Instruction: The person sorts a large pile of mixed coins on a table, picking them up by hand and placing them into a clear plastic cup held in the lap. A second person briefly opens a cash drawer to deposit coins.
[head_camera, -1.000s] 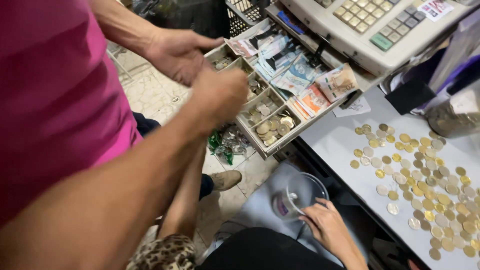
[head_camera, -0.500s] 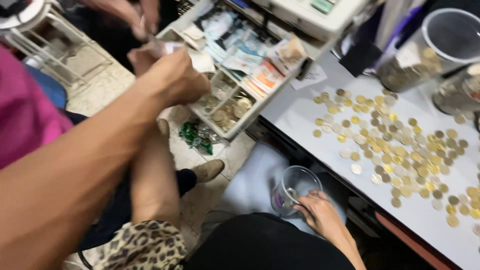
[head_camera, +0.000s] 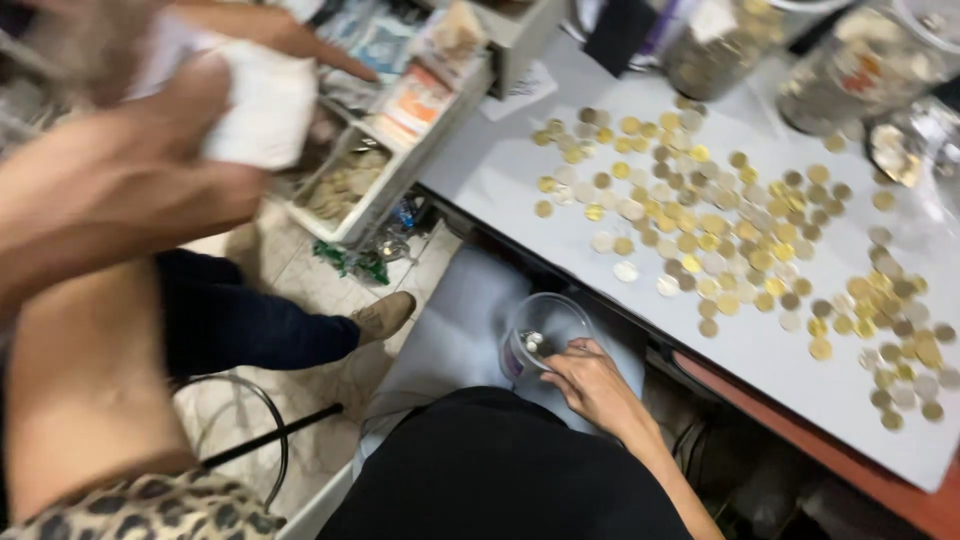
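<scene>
Fingers of the right hand clasp the rim of a clear round plastic cup, held just under the grey tabletop's edge. Gold and silver loose coins lie beyond the fingertips. This looks like the collecting stage; a next move calls for a steady cup. The left hand is unseen.

Right hand low before the lap, forearm entering from lower right, wrist straight, fingers bent, pointing up-left; left hand out of view.
</scene>
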